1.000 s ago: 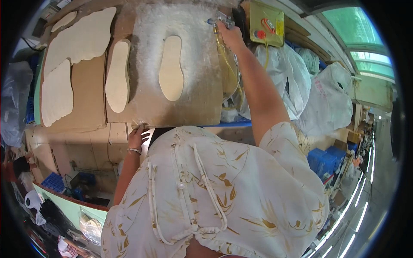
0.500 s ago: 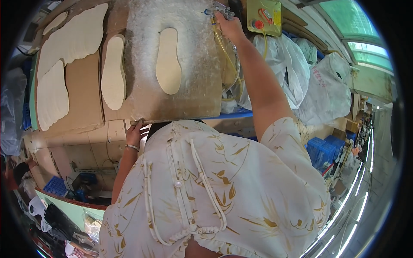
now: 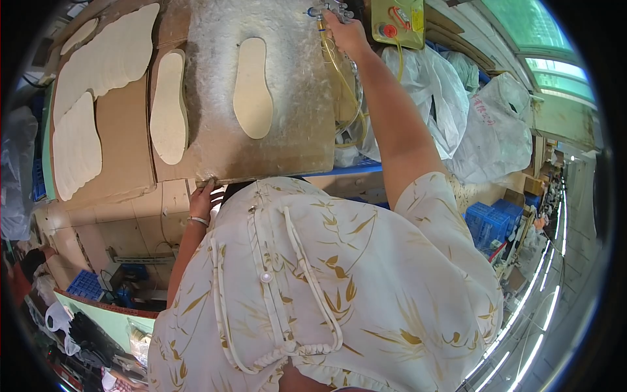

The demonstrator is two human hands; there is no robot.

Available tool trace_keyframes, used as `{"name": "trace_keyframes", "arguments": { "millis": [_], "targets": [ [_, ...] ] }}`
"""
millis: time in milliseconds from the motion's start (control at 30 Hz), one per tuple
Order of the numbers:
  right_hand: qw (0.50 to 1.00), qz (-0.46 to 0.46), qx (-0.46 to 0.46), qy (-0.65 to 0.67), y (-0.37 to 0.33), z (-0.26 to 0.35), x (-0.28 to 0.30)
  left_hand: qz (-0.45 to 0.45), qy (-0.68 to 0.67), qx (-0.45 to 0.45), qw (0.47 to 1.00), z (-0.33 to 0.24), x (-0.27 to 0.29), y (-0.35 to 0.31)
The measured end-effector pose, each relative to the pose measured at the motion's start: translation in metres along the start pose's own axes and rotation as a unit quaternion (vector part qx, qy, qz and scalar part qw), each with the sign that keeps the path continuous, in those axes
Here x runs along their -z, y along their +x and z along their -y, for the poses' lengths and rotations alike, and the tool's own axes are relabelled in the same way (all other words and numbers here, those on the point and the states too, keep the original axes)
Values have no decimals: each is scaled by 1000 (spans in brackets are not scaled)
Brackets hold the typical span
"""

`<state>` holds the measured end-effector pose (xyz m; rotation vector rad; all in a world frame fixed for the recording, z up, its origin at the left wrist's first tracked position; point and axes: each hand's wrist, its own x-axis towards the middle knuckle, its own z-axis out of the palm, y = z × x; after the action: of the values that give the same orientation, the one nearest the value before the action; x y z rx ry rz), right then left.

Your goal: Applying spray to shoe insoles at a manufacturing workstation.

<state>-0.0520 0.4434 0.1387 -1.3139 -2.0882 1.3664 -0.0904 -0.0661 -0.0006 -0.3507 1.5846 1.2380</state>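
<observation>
Insole (image 3: 253, 91) on cardboard (image 3: 274, 157); seemingly stacked insoles (image 3: 168, 108) left; bags (image 3: 493, 134) right.

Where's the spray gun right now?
In the head view, the spray gun is at the top edge, slightly right of centre, in the person's right hand, just left of the yellow-gold can.

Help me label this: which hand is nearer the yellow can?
Right. The right hand, holding a spray gun, is left of the can; the left hand is farther off, at the near edge of the cardboard.
</observation>
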Motion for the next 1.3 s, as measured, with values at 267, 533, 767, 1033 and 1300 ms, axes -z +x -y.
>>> {"name": "trace_keyframes", "arguments": {
  "millis": [267,533,767,1033,1300],
  "targets": [
    [1000,4,11,-3,5,-4,3,-7,-11,-3,1000,-1,-2,-1],
    [1000,7,15,11,12,-11,7,2,10,6,1000,3,2,5],
    [1000,1,2,-13,8,-2,7,2,-31,10,999,6,4,8],
    [1000,10,3,11,11,-6,7,3,-26,8,1000,-1,-1,2],
    [1000,-4,16,18,16,-15,7,3,-21,18,1000,1,2,5]
  ]
}}
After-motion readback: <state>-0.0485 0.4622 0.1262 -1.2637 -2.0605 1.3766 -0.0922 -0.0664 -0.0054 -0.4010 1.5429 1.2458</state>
